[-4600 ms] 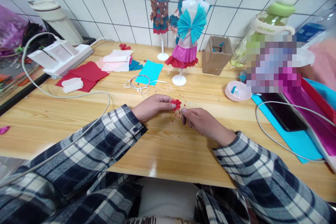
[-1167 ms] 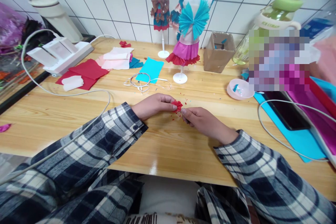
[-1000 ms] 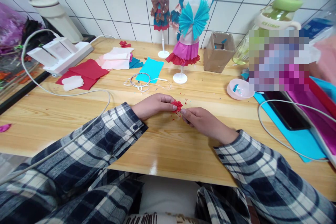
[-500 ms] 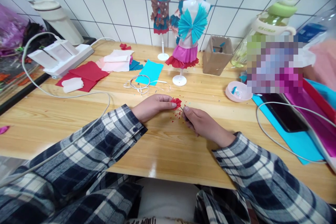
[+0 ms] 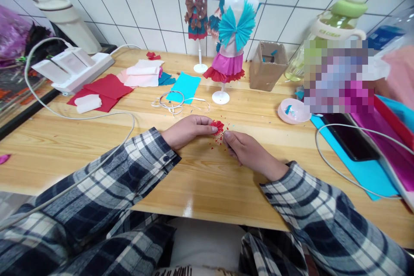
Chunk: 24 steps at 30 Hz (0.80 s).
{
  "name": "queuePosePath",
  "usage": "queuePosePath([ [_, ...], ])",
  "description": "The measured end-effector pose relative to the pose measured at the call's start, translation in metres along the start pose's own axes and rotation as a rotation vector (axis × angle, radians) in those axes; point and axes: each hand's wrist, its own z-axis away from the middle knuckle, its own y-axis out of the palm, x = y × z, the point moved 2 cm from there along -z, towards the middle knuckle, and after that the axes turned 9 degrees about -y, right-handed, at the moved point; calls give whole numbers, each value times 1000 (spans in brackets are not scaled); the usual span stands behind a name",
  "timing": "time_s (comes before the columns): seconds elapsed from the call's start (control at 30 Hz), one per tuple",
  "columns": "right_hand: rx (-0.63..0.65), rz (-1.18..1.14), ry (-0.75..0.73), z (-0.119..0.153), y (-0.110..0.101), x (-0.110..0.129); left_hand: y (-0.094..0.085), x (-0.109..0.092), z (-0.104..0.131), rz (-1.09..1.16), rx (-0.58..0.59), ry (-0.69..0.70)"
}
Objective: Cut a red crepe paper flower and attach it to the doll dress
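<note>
- Glossy pale wooden table (image 5: 194, 185): carries everything below.
- White dress form (image 5: 231, 53), turquoise pleated paper bow, magenta skirt: landmark. Narrow stand, could tip if bumped.
- Whitish round cable (image 5: 132, 123), left of dress form, crosses plaid left sleeve (image 5: 147, 159); a wide arm move could tug it.
- Right hand (image 5: 244, 148), nearer than dress form, right of it: thumb and forefinger seem pinched on thin dark tool (image 5: 224, 132), mostly hidden. A slip could tear paper or nick fingertips.
- Left hand (image 5: 196, 128), nearer, left: thumb and fingers pinching red pleated paper rosette (image 5: 220, 125), directly before dress form. Overgripping could crush pleats.
- Tiny red paper scraps (image 5: 218, 140), just nearer: a draught could scatter them.
</note>
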Motion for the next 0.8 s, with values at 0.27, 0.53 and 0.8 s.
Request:
queuePosePath([
  [0.27, 8, 40, -16, -1, -1, 0, -1, 0, 0, -5, 2, 8],
  [0.53, -14, 10, 5, 0, -5, -2, -1, -1, 0, 77, 46, 19],
  [0.8, 20, 91, -31, 0, -5, 0, 0, -5, 2, -94, 26, 3],
])
